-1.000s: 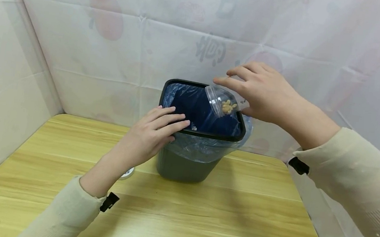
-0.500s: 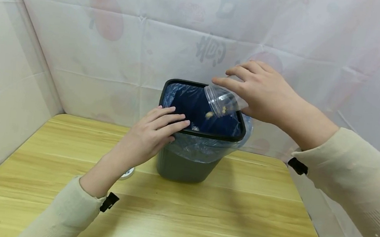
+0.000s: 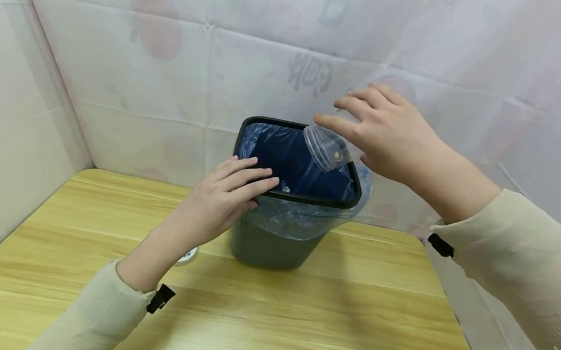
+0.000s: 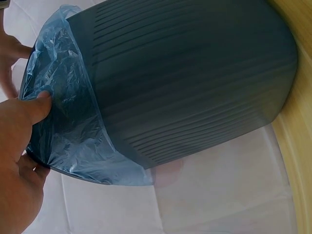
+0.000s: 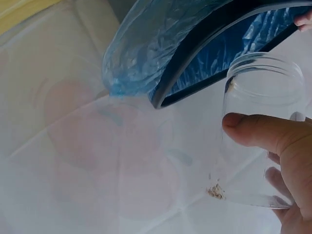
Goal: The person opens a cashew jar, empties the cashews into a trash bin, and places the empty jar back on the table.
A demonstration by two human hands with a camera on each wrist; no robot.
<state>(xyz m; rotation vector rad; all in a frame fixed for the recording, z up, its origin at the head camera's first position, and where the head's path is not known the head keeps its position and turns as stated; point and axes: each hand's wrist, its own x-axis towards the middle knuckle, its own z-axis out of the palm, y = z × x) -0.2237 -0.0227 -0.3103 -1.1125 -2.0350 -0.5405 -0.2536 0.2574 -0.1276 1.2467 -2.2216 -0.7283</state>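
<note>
My right hand (image 3: 391, 138) grips a clear plastic jar (image 3: 324, 146), thumb on one side and fingers on the other. The lidless jar tilts mouth-down over the opening of a dark grey trash can (image 3: 272, 249). One small tan piece (image 3: 337, 155) shows inside the jar, and fine crumbs (image 5: 216, 191) cling near its base in the right wrist view. My left hand (image 3: 215, 196) holds the can's near-left rim, with its thumb outside against the blue bag (image 4: 73, 131) and its fingers over the edge. The bottom of the can's inside is mostly hidden.
The can stands at the back of a wood-grain table (image 3: 253, 322). A round white lid (image 3: 188, 256) lies left of it, partly hidden by my left wrist. A pale printed curtain (image 3: 209, 74) hangs right behind the can.
Tan pieces clustered in the jar a second ago have tumbled out of its mouth into the can, leaving a small one visible. Both hands have stayed nearly in place.
</note>
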